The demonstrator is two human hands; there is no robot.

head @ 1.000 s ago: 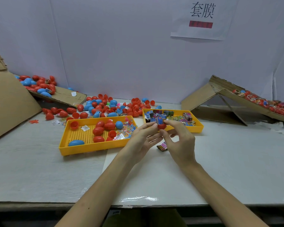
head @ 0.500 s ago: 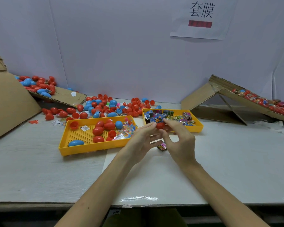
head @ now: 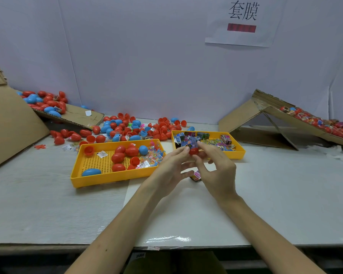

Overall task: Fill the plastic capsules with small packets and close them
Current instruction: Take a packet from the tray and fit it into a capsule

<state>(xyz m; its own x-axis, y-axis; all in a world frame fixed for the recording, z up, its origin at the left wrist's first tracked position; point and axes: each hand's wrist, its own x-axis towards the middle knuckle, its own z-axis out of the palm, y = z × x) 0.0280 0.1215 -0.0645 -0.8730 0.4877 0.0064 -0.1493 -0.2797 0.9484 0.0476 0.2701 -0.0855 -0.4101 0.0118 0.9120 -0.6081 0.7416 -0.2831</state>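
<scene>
The table [head: 285, 194] spreads out on every side of the grip, and most of what lies on it looks like work not yet done. Far to the right of the grip and above it, a cardboard ramp [head: 244, 113] carries a row of wrapped capsules [head: 335, 127], which I take to be finished pieces. Beyond the grip and to its left, a large pile of loose shells [head: 131, 127], red and blue, lies against the back wall, many of them plainly open halves. Just left of the grip, the left yellow tray [head: 107, 179] holds several more red and blue shells among scraps. Directly behind the grip, the right yellow tray [head: 236, 154] is well stocked with small packets [head: 216, 142]. So the supply is ample and the job looks far from over. The left hand [head: 170, 171] and right hand [head: 218, 173] meet at the fingertips, and both pinch a single red capsule [head: 193, 150] held above the table in front of the packet tray. Whether it is already filled or fully snapped shut cannot be told. Just below the grip, a spare packet [head: 195, 176] lies on the table.
</scene>
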